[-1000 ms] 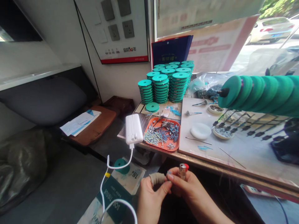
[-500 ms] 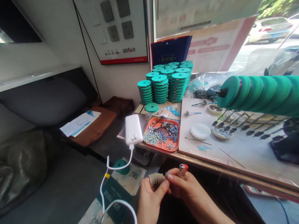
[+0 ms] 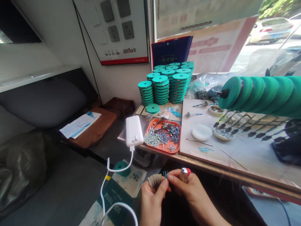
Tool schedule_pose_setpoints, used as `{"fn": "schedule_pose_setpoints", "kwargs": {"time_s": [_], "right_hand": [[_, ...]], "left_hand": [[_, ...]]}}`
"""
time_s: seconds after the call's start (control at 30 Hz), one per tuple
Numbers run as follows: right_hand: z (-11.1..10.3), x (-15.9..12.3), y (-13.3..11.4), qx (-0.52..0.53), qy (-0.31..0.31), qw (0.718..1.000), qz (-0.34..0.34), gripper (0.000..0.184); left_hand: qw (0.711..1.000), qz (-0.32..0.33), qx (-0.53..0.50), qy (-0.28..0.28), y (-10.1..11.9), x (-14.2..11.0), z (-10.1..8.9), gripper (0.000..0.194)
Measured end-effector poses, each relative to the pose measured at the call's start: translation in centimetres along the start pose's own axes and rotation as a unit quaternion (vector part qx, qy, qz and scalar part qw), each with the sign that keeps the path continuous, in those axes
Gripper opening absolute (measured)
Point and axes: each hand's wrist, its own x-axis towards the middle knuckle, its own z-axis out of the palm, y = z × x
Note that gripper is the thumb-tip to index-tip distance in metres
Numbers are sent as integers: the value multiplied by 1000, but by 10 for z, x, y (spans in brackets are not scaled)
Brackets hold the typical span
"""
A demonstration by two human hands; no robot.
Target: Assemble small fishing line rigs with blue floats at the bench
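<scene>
My left hand [image 3: 152,196] is closed, thumb against fingers, and pinches several thin blue pieces [image 3: 166,173] that stick up above the fingertips. A beige ribbed cover [image 3: 155,179] wraps its index finger. Just to the right, my right hand [image 3: 190,188] is curled around a lighter [image 3: 185,174] with a metal top and a red part. Its thumb and index fingertip meet the left fingertips at the blue pieces. Both hands are low in front of the table edge. What lies beneath the fingers is hidden.
An orange tray [image 3: 175,150] of small metal parts sits at the table edge, beside a white power bank [image 3: 134,130] with a cable. Green spools [image 3: 160,89] stand stacked behind. At right, more green discs [image 3: 258,94] hang on a rod above a white board [image 3: 188,147].
The blue pieces now show more above my left fingertips. The lighter has tilted in my right hand, and both hands have shifted slightly.
</scene>
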Motion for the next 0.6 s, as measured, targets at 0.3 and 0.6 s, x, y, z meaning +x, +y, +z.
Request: {"fn": "schedule_pose_setpoints", "kwargs": {"time_s": [0.3, 0.6], "right_hand": [[-1, 1, 6, 35, 17, 999, 12, 29], [-2, 2, 11, 39, 13, 999, 32, 33]], "left_hand": [[1000, 5, -10, -22, 10, -4, 7, 22], [1000, 9, -16, 2, 9, -5, 8, 24]]}}
